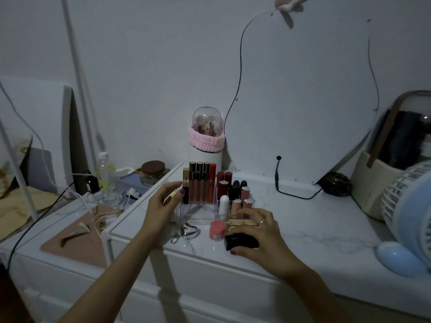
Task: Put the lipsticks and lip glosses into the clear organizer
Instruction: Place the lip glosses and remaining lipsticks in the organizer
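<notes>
The clear organizer (198, 214) stands on the white marble dresser top, holding several upright lip glosses (199, 183) at its back left and several lipsticks (225, 183) at its right. My left hand (163, 203) hovers with fingers apart beside the organizer's left wall, holding nothing. My right hand (258, 236) rests on a black case (241, 241) with a gold lipstick (241, 222) under its fingers, right in front of the organizer. A pink-capped pot (217, 230) and a silver heart keychain (187, 230) lie in front of the organizer.
A wavy mirror (303, 101) leans on the wall behind. A domed brush holder with a pink band (206, 136) stands behind the organizer. A blue-and-white fan (410, 217) and a basket (373, 187) sit right. A lower table left holds cables, a bottle (105, 173) and a jar (154, 172).
</notes>
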